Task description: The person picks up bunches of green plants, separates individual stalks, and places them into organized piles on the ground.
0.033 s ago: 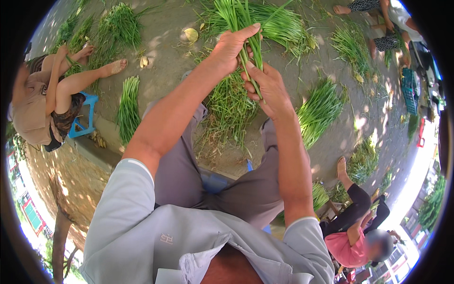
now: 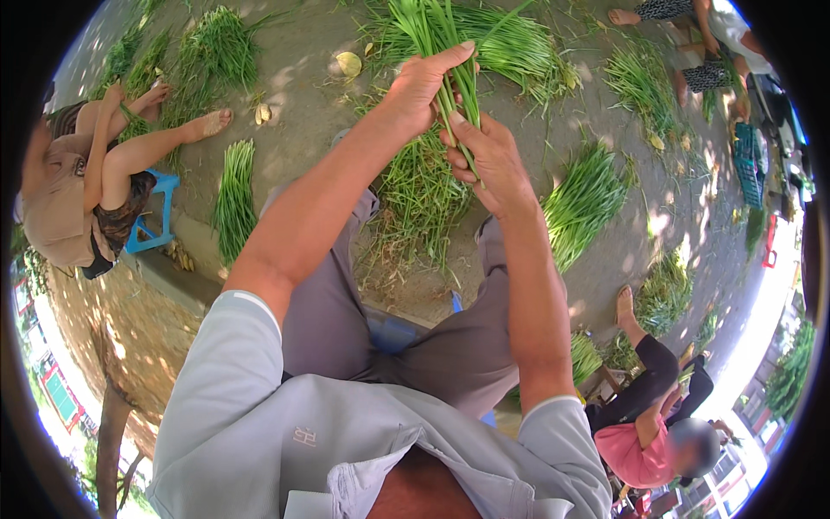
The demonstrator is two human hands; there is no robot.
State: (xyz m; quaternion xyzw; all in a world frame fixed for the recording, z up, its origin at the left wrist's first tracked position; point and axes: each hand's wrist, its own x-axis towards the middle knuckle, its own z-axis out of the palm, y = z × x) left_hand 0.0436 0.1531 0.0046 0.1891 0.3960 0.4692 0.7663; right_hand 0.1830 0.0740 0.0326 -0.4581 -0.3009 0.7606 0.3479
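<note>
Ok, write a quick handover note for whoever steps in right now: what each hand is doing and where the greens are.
Left hand: closed around the upper part of a bunch of green stalks, held up over the lap.
Right hand: pinching the same bunch lower down, thumb and fingers on the stems.
On the ground: a loose pile of greens between the knees, and tidy bundles, one at, another at.
Done: several bundles lie sorted.
Left: the held bunch and the loose pile.

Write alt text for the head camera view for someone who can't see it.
Seen from above, a seated person's left hand and right hand grip a bunch of long green stalks. More green bundles lie on the dirt ground, with other people sitting nearby.
</note>
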